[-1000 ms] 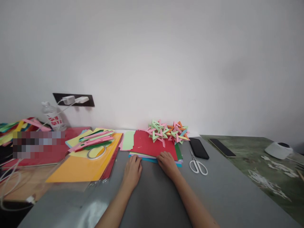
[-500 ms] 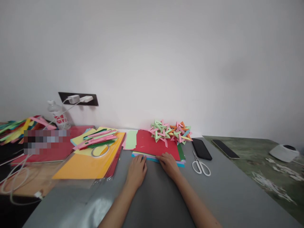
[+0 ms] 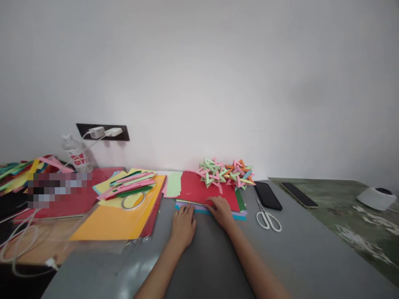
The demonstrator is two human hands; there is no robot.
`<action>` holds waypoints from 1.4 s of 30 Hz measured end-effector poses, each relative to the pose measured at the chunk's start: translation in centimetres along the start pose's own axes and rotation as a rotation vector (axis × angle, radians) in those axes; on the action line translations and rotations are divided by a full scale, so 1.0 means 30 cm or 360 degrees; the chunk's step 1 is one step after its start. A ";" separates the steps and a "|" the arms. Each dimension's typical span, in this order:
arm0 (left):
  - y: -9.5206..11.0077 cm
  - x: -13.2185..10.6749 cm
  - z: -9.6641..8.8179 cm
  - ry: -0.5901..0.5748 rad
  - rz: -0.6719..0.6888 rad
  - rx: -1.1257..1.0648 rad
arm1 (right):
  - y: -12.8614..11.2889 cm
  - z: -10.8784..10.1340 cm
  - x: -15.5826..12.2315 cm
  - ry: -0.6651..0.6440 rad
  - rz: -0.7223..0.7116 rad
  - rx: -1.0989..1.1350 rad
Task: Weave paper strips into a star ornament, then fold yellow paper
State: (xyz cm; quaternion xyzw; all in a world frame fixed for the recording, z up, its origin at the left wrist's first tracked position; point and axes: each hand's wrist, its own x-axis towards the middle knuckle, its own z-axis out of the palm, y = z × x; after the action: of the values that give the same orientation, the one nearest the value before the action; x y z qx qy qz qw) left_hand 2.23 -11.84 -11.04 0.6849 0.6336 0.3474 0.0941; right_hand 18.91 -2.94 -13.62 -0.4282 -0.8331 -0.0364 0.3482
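Observation:
A stack of coloured paper sheets (image 3: 241, 216) lies in front of me, blue and lilac edges showing under a red sheet of paper (image 3: 195, 189). My left hand (image 3: 183, 226) rests palm down at the stack's near left edge, its fingers stretched forward onto the paper. Bent at the fingers, my right hand (image 3: 222, 211) pinches the near edge of the red sheet; its fingertips are partly hidden. Two folded-paper star balls (image 3: 212, 173) of pink, green and orange strips sit at the back of the sheet. Pale green paper pieces (image 3: 173, 185) lie to its left.
White-handled scissors (image 3: 268, 220) and a black phone (image 3: 268, 196) lie on the right. At left, a roll of tape (image 3: 133, 201) and paper strips rest on orange paper (image 3: 106, 224). A bottle (image 3: 76, 153) and white cables (image 3: 23, 236) are farther left.
The view has shifted slightly. My left hand's fingers reach a little farther onto the paper, and my right hand's fingers have bent more at the red sheet's edge.

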 end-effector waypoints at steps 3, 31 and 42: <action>-0.009 0.031 0.011 0.0042 -0.0130 -0.0227 | 0.003 0.000 0.006 0.0055 0.0049 -0.0033; -0.025 0.209 0.183 0.0100 -0.0831 -0.2307 | 0.047 0.003 0.023 0.0304 0.0355 0.0219; -0.034 0.215 0.202 0.0156 -0.1015 -0.2307 | 0.062 0.013 0.022 0.0261 0.0435 0.0220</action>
State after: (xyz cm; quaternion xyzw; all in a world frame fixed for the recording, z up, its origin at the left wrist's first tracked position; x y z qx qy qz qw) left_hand 4.72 -3.75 -13.81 0.2223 0.4186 0.6593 0.5837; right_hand 19.80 -1.16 -13.97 -0.5082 -0.7364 0.0338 0.4452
